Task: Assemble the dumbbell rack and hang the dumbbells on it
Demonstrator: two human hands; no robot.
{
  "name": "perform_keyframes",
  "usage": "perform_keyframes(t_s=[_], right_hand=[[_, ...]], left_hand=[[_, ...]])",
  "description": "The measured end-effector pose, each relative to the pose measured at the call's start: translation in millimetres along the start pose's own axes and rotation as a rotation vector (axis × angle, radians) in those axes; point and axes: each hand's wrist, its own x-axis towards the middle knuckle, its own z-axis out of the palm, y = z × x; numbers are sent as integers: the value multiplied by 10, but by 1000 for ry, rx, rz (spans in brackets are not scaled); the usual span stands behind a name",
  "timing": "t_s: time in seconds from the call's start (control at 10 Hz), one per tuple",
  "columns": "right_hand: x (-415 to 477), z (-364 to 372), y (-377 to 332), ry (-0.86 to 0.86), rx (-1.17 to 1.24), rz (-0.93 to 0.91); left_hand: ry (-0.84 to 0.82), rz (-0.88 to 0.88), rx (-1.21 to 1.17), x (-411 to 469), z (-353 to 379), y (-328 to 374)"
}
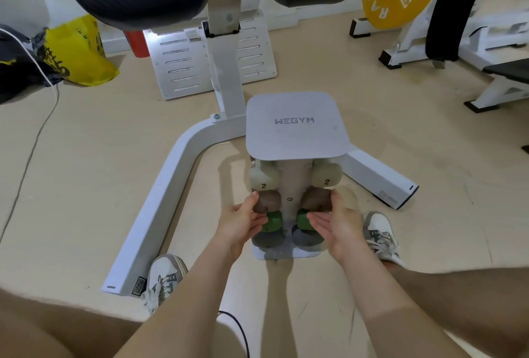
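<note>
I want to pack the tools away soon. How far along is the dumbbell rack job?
Nearly done. The white WEGYM rack stands assembled, with pale "2" dumbbells, brown, green and grey pairs hung. Left hand and right hand are at the brown dumbbells; only final seating seems left.

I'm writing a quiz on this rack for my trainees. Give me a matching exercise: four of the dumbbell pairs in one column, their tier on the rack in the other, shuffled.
Things:
1. cream dumbbells marked 2
2. brown dumbbells
3. green dumbbells
4. dark grey dumbbells

Tiers visible on the rack:
A. lowest, just above the base
B. highest of the four, under the top plate
C. second from the bottom
D. second from the top

Pairs: 1-B, 2-D, 3-C, 4-A
</note>
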Motion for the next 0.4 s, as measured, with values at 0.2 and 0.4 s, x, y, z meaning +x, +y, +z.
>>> perform_keyframes(t_s=[0.2, 0.4], right_hand=[[-30, -70, -60, -50, -28, 45], [-102, -189, -156, 213, -274, -206]], left_hand=[[33, 0, 112, -114, 86, 90], [165, 135, 366, -250, -93, 361]])
